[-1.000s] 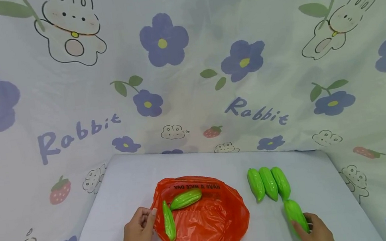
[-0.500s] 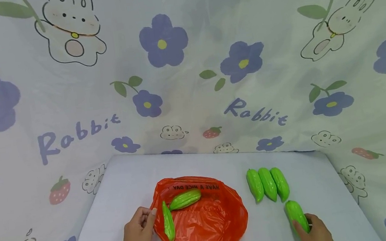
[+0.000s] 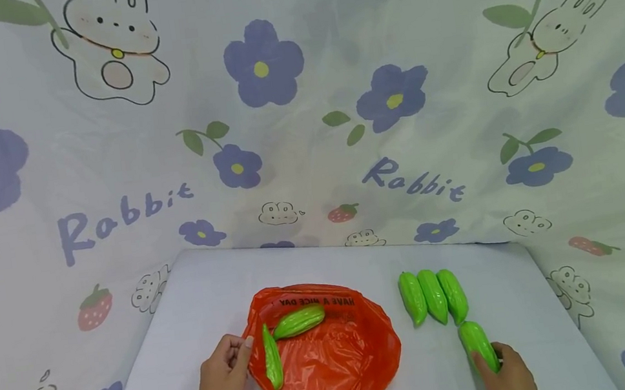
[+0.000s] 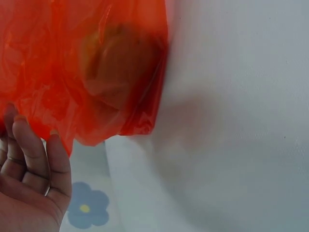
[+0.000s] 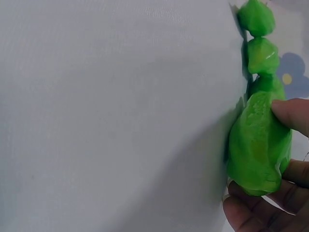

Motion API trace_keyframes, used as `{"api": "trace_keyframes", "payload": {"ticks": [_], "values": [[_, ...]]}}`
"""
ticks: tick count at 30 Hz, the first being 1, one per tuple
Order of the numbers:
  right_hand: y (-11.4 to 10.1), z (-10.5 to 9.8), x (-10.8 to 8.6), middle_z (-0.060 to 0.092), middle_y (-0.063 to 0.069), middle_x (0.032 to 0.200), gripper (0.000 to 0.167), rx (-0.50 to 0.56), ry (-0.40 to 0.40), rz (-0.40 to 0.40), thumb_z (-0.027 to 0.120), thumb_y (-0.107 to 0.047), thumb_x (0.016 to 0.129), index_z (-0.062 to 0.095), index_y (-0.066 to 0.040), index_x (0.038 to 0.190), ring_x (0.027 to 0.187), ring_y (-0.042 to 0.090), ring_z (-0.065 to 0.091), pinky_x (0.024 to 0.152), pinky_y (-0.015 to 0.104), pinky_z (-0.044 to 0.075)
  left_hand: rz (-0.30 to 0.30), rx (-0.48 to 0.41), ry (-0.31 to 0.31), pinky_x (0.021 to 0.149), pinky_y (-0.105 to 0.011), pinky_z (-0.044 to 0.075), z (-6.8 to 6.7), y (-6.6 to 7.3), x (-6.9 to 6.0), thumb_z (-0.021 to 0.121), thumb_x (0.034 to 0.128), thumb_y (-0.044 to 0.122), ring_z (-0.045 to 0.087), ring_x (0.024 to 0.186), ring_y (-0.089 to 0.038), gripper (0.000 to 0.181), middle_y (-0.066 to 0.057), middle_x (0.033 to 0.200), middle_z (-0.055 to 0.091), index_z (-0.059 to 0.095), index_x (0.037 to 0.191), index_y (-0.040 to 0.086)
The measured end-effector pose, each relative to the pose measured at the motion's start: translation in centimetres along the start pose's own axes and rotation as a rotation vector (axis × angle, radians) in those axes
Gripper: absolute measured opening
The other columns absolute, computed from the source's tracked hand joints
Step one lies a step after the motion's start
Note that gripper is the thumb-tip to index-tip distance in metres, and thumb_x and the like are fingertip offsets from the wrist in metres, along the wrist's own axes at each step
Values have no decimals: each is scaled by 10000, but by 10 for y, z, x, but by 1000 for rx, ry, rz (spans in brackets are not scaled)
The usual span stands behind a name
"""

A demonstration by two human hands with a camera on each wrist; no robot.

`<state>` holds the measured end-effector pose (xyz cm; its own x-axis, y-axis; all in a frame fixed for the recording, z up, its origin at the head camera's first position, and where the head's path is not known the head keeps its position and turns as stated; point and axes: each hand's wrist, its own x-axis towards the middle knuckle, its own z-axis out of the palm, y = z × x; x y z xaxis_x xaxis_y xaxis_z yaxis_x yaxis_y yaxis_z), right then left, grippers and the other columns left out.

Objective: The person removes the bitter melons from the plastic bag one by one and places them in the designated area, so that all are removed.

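Observation:
In the head view, my left hand [image 3: 222, 378] pinches the left rim of an opened red plastic bag [image 3: 334, 374] between thumb and fingers. Two glossy green bitter melons lie inside: one along the left wall [image 3: 272, 362], another slanting near the back [image 3: 300, 321]. My right hand [image 3: 507, 374] grips a bitter melon [image 3: 478, 345] at the table's right side, thumb on one side and fingers on the other. The right wrist view shows that melon [image 5: 258, 145] end-on, its far end close to others in a line. From the left wrist, the bag [image 4: 43, 63] hangs past the fingertips.
Three more bitter melons lie side by side behind the right hand, the left one [image 3: 413, 300], the middle one [image 3: 433, 297] and the right one [image 3: 454, 296]. The white tabletop [image 3: 212, 285] meets a rabbit-and-flower patterned curtain [image 3: 310, 176] at the back and sides.
The bitter melon in my right hand has shifted only slightly, a little up and to the left since half a second ago. My left hand and the bag stay put.

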<state>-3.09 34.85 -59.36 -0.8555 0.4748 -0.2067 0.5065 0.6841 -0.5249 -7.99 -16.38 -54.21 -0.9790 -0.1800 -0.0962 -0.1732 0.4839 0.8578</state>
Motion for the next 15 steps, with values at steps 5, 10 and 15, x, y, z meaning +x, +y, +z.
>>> {"api": "trace_keyframes", "payload": {"ticks": [5,10,15], "values": [[0,2,0,621,342,1152,812,1,20,-11,677,-548,980,523,178,1311,919,371,651,730,499,547,-4,9,-1,514,-248,459,-1,0,0,630,1071,354,528,601,-166,249,-21,698,564,611,995,117],[-1,3,-1,625,340,1149,829,5,44,-3,672,-573,974,529,173,1306,924,381,649,746,519,542,-3,5,-1,510,-248,457,0,0,0,633,1068,361,525,600,-164,257,-18,695,563,613,992,116],[-2,5,-2,632,338,1137,875,5,78,-10,646,-630,964,536,170,1302,919,384,653,757,538,541,-16,-2,-7,514,-250,463,-1,-1,0,633,1069,351,532,606,-170,244,-25,702,568,611,999,118]]}}
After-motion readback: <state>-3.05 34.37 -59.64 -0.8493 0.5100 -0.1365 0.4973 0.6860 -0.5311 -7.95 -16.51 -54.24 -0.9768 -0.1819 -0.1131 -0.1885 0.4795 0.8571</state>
